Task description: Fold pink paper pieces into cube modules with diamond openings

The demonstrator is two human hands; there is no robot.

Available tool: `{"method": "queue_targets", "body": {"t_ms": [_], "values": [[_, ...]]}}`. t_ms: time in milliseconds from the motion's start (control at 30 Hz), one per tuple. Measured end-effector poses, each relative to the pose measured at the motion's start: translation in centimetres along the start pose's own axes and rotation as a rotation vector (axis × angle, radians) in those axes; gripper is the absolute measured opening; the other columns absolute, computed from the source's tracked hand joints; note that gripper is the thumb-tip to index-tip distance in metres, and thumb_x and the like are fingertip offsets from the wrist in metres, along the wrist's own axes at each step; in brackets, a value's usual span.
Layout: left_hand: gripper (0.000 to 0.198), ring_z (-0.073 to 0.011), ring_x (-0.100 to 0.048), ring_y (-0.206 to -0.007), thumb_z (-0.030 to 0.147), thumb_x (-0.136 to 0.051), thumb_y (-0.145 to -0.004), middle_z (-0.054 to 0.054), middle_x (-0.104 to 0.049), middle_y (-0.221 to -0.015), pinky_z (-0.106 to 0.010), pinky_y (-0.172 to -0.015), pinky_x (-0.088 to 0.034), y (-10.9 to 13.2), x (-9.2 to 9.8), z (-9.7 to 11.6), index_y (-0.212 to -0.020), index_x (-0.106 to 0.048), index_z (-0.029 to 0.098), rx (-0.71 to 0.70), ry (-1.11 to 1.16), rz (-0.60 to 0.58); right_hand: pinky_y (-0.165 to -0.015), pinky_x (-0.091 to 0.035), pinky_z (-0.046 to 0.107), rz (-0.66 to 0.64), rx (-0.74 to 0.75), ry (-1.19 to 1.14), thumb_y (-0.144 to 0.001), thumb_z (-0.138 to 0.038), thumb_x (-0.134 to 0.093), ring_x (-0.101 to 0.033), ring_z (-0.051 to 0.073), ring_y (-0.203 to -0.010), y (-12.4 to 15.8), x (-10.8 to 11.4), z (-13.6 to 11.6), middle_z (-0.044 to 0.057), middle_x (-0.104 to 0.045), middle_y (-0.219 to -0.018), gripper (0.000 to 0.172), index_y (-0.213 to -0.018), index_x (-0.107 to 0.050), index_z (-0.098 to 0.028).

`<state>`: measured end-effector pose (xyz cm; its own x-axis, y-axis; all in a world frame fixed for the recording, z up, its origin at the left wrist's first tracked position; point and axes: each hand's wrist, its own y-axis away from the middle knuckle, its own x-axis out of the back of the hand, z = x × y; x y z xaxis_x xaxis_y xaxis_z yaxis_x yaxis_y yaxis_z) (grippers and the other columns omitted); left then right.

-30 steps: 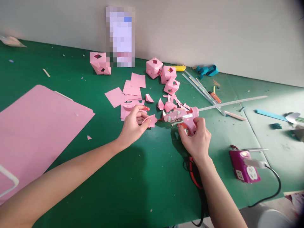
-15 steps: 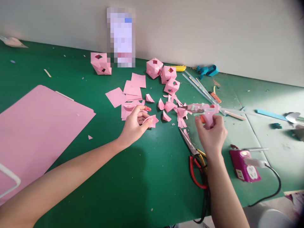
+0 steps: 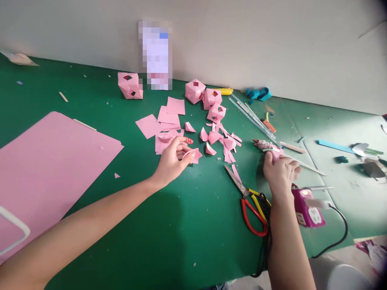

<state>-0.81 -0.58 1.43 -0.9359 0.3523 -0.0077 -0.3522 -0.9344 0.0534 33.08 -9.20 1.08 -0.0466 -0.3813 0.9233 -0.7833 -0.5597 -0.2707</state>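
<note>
My left hand (image 3: 171,161) is closed, pinching a small folded pink paper piece (image 3: 196,156) between thumb and fingers, above the green table. To the right, my right hand (image 3: 281,173) rests against the pink hot glue gun (image 3: 273,152), its fingers spread loosely rather than wrapped round the handle. The gun lies low at the table with its nozzle pointing left, a glue stick trailing behind it. Several curled pink paper pieces (image 3: 211,149) lie just right of my left hand. Square pink sheets (image 3: 148,125) are stacked loosely beyond it.
Red-handled scissors (image 3: 245,197) lie open-bladed near my right forearm, beside yellow handles. A purple power socket (image 3: 308,207) with a plugged-in cord sits to the right. Pink paper polyhedra (image 3: 195,91) stand at the back. One large pink sheet (image 3: 60,169) covers the left side.
My right hand has lowered the glue gun rightward and toward me onto the table, and its fingers have loosened. My left hand keeps its pinch on the paper piece.
</note>
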Motion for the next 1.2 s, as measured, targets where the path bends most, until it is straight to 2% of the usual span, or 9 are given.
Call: {"method": "queue_targets", "body": {"t_ms": [100, 167, 233, 300, 367, 433, 533, 867, 1200], "values": [[0.034, -0.0160, -0.073, -0.076, 0.029, -0.074, -0.086, -0.001, -0.072, -0.086, -0.030, -0.070, -0.061, 0.0, 0.0, 0.1, -0.111, -0.054, 0.021, 0.013, 0.031, -0.019, -0.104, -0.039, 0.070, 0.053, 0.111, -0.097, -0.091, -0.063, -0.057, -0.050, 0.052, -0.129, 1.3, 2.5, -2.4, 0.039, -0.058, -0.131, 0.061, -0.118, -0.063, -0.008], [0.035, -0.0149, -0.071, -0.073, 0.029, -0.075, -0.085, 0.000, -0.071, -0.085, -0.029, -0.068, -0.060, -0.1, -0.1, 0.2, -0.111, -0.054, 0.020, 0.030, 0.053, -0.028, -0.098, -0.048, 0.061, 0.014, 0.248, -0.273, -0.095, -0.056, -0.054, -0.064, 0.037, -0.106, 2.8, 3.8, -4.9, 0.024, -0.070, -0.114, 0.046, -0.111, -0.066, -0.015], [0.036, -0.0146, -0.071, -0.074, 0.029, -0.076, -0.084, 0.000, -0.071, -0.085, -0.028, -0.068, -0.060, -0.1, 0.0, 0.3, -0.111, -0.054, 0.020, 0.041, 0.061, -0.030, -0.083, -0.055, 0.048, -0.169, 0.318, -0.466, -0.094, -0.052, -0.056, -0.066, 0.025, -0.080, 4.7, 4.2, -7.7, 0.013, -0.074, -0.098, 0.036, -0.099, -0.069, -0.019], [0.037, -0.0152, -0.071, -0.077, 0.030, -0.076, -0.084, 0.000, -0.071, -0.086, -0.028, -0.070, -0.060, -0.1, 0.0, 0.4, -0.112, -0.054, 0.020, 0.042, 0.056, -0.029, -0.072, -0.056, 0.038, -0.465, 0.356, -0.670, -0.091, -0.054, -0.065, -0.066, 0.021, -0.073, 6.6, 3.8, -10.1, 0.008, -0.075, -0.088, 0.035, -0.093, -0.072, -0.020], [0.038, -0.0162, -0.072, -0.081, 0.031, -0.077, -0.084, -0.001, -0.072, -0.087, -0.029, -0.072, -0.060, 0.0, 0.1, 0.4, -0.112, -0.053, 0.020, 0.041, 0.051, -0.043, -0.070, -0.057, 0.035, -0.754, 0.341, -0.863, -0.088, -0.056, -0.070, -0.069, 0.019, -0.073, 8.3, 3.1, -11.7, 0.006, -0.077, -0.087, 0.036, -0.094, -0.075, -0.020], [0.039, -0.0166, -0.073, -0.082, 0.030, -0.076, -0.084, -0.001, -0.071, -0.086, -0.028, -0.072, -0.060, 0.1, 0.1, 0.4, -0.113, -0.053, 0.021, 0.040, 0.057, -0.072, -0.069, -0.058, 0.033, -0.924, 0.276, -1.004, -0.084, -0.057, -0.077, -0.069, 0.018, -0.073, 9.3, 2.5, -12.3, 0.005, -0.077, -0.085, 0.038, -0.093, -0.077, -0.020], [0.038, -0.0169, -0.073, -0.082, 0.029, -0.075, -0.084, 0.000, -0.070, -0.085, -0.027, -0.069, -0.059, 0.1, 0.1, 0.5, -0.112, -0.051, 0.021, 0.036, 0.077, -0.111, -0.069, -0.060, 0.032, -1.065, 0.196, -1.107, -0.077, -0.056, -0.085, -0.067, 0.016, -0.070, 10.1, 2.2, -12.4, 0.003, -0.074, -0.079, 0.039, -0.090, -0.078, -0.020], [0.032, -0.0189, -0.074, -0.092, 0.026, -0.075, -0.085, -0.001, -0.068, -0.085, -0.028, -0.073, -0.062, 0.2, 0.0, 0.6, -0.103, -0.049, 0.021, 0.031, 0.076, -0.130, -0.067, -0.057, 0.028, -1.134, 0.078, -1.217, -0.071, -0.052, -0.092, -0.064, 0.012, -0.067, 10.3, 1.6, -12.1, 0.001, -0.073, -0.074, 0.036, -0.083, -0.080, -0.020], [0.031, -0.0174, -0.076, -0.085, 0.028, -0.077, -0.087, 0.000, -0.070, -0.086, -0.031, -0.076, -0.064, 0.6, -0.2, 0.3, -0.101, -0.050, 0.021, -0.022, 0.007, -0.151, -0.066, -0.054, 0.029, -1.082, 0.165, -1.128, -0.071, -0.049, -0.092, -0.066, 0.015, -0.067, 10.1, 1.8, -11.7, 0.002, -0.075, -0.074, 0.034, -0.083, -0.079, -0.020]]}}
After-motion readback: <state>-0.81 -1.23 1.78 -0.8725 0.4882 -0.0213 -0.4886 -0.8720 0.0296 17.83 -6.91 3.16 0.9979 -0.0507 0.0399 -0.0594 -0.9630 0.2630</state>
